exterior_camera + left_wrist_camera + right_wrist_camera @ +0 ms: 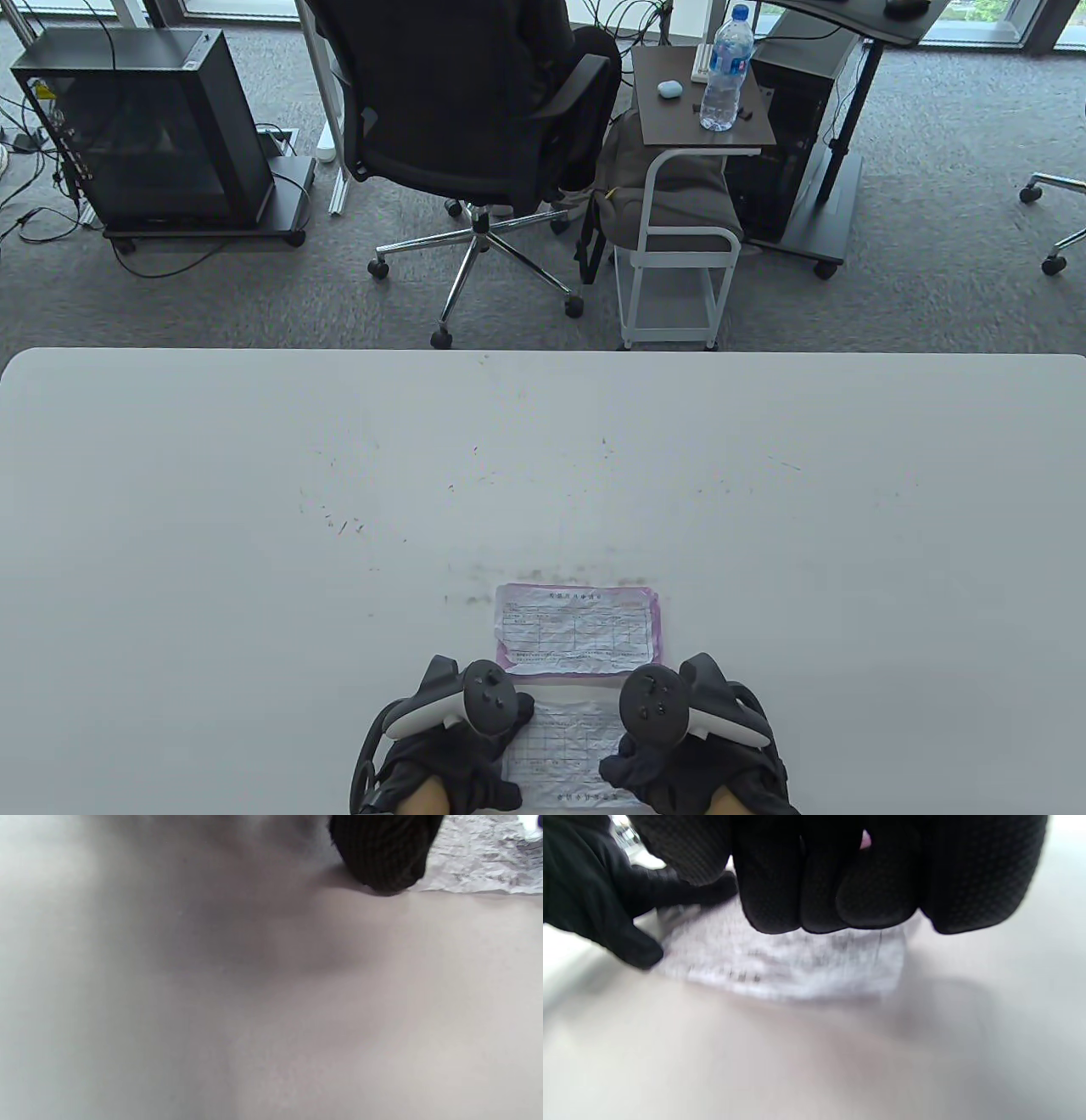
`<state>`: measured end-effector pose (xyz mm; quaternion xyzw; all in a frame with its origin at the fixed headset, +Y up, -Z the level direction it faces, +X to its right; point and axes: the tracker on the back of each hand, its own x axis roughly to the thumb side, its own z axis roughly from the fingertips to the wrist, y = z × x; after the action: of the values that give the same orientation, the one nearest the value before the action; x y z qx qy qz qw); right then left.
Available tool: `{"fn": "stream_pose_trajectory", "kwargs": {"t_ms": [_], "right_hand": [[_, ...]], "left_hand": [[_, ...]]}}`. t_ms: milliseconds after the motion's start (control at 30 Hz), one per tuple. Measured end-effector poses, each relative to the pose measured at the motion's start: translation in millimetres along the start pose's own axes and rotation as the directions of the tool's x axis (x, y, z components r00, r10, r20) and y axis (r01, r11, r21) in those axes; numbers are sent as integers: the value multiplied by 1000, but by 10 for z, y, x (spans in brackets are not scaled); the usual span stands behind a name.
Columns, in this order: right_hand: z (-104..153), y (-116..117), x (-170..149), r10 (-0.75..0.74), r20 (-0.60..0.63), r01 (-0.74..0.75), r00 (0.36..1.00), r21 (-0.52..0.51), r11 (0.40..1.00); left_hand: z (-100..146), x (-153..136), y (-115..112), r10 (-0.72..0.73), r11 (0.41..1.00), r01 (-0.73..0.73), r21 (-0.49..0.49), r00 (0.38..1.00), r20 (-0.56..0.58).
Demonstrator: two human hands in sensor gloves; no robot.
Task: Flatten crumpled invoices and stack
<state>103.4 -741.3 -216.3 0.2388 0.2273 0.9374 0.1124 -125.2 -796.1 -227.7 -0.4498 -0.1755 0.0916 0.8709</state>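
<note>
A wrinkled white invoice lies on the white table at the near edge, between my hands. My left hand rests on its left side, and one of its gloved fingertips touches down beside the paper's edge. My right hand rests on its right side, fingers bunched with the tips pressing on the sheet. The left hand also shows there, touching the paper's left part. Just beyond lies a flattened stack of invoices with pink edges.
The table stretches wide to the left, right and far side of the papers. Beyond its far edge stand an office chair, a small side table with a water bottle, and a computer case.
</note>
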Motion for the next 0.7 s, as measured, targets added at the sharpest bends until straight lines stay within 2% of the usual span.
{"fn": "stream_pose_trajectory", "kwargs": {"t_ms": [33, 100, 167, 267, 333, 433, 500, 600, 700], "right_hand": [[29, -32, 46, 45, 27, -42, 999, -79, 996], [24, -15, 133, 66, 64, -57, 996, -135, 989], [-40, 70, 217, 73, 111, -59, 991, -123, 991], [-152, 187, 270, 117, 122, -115, 986, -25, 993], [-193, 208, 234, 129, 90, -131, 988, 18, 991], [-197, 242, 105, 79, 21, -81, 997, 111, 990], [-172, 213, 51, 69, -28, -68, 997, 52, 996], [-129, 172, -24, 54, -144, -41, 988, 92, 995], [-65, 98, -86, 45, -201, -39, 979, 36, 999]], "left_hand": [[1, 1, 1, -1, 1000, 1, -1, 1000, -1], [1, 0, 2, -2, 1000, 2, 1, 1000, 0], [2, 0, 1, -2, 1000, 2, 1, 1000, 0], [2, -2, 1, -2, 1000, 2, 2, 1000, 1], [2, -3, 1, -2, 1000, 2, 0, 1000, 1], [2, -1, 2, -3, 1000, 3, -2, 1000, 1], [3, 1, 1, -2, 1000, 2, 1, 1000, 1], [3, 3, 2, -4, 1000, 4, 0, 1000, 1], [4, 4, 1, -4, 1000, 4, 2, 1000, 2]]}}
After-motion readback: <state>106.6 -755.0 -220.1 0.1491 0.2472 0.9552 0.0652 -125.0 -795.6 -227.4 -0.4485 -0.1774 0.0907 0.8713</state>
